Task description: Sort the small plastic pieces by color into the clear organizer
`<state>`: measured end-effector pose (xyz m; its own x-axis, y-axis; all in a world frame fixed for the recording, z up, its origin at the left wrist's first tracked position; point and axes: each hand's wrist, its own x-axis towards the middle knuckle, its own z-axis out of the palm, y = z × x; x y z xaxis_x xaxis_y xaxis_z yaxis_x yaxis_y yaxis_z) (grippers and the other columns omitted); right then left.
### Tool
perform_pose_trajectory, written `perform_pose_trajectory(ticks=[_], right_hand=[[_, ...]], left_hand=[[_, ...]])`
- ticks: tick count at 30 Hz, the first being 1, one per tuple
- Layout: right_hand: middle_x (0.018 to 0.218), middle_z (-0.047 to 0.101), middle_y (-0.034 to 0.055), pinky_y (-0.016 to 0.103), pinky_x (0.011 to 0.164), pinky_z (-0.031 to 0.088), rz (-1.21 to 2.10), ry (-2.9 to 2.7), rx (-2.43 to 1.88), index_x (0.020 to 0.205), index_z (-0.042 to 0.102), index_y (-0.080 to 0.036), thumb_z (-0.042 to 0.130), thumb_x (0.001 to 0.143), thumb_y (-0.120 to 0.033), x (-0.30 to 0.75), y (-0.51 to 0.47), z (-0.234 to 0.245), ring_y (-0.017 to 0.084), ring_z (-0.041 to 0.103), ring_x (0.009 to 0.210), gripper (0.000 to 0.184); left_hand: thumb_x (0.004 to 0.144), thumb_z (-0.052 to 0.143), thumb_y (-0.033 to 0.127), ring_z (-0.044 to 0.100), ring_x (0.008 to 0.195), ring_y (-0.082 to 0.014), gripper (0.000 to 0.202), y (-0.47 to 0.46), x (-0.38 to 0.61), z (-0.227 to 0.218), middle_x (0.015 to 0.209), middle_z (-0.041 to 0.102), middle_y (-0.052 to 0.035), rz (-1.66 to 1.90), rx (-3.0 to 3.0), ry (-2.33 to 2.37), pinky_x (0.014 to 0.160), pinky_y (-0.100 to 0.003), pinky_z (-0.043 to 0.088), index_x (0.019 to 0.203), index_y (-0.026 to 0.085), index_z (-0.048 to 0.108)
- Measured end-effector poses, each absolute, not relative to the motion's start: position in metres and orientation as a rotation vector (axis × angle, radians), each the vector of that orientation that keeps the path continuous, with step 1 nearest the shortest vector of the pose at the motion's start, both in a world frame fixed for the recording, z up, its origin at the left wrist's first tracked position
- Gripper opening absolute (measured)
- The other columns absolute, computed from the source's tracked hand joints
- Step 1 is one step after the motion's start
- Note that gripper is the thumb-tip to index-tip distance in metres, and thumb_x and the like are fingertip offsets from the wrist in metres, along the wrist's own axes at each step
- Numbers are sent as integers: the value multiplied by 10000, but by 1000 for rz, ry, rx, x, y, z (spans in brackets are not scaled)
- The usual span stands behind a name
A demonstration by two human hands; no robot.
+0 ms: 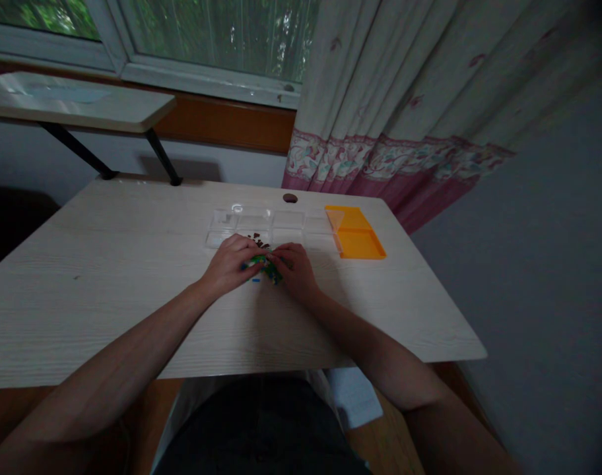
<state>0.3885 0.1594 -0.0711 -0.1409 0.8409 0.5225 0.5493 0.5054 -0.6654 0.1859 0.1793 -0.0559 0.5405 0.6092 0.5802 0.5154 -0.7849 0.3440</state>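
Both hands meet over a cluster of small green, blue and yellow pieces [270,269] that look like toy building bricks. From the left, my left hand [234,262] closes its fingers on the cluster's edge. My right hand [297,265] grips it from the other side, thumb toward the middle. Whether the pieces are joined or loose is too small to tell. Just in front of them lies a small blue bar-shaped piece [256,280]. Several small dark brown pieces [257,240] are behind my left fingers, by the clear tray.
A clear compartment tray [288,220] lies behind my hands. Beside it at the right is an orange tray or lid [363,244]. The pale table [107,290] has a round cable hole [290,198]. A raised shelf [107,109] stands back left; a curtain [360,99] hangs behind.
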Motion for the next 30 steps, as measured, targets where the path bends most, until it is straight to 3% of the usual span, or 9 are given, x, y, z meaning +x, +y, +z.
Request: perform_pose_trajectory(ticks=[18, 30], right_hand=[[914, 675, 58, 360, 875, 472, 395, -1818, -1089, 911, 751, -220, 570, 944, -336, 387, 159, -74, 193, 582, 927, 217], [946, 680, 65, 377, 897, 489, 399, -1858, -1104, 985, 758, -238, 579, 928, -297, 386, 156, -70, 202, 591, 950, 197]], left_hand=[[912, 614, 314, 587, 890, -203, 206, 182, 187, -62, 907, 695, -44, 1203, 2633, 981, 815, -372, 474, 1070, 235, 721], [914, 606, 334, 588, 915, -205, 207, 184, 180, -59, 917, 695, -48, 1225, 2545, 1133, 852, -390, 471, 1065, 269, 731]])
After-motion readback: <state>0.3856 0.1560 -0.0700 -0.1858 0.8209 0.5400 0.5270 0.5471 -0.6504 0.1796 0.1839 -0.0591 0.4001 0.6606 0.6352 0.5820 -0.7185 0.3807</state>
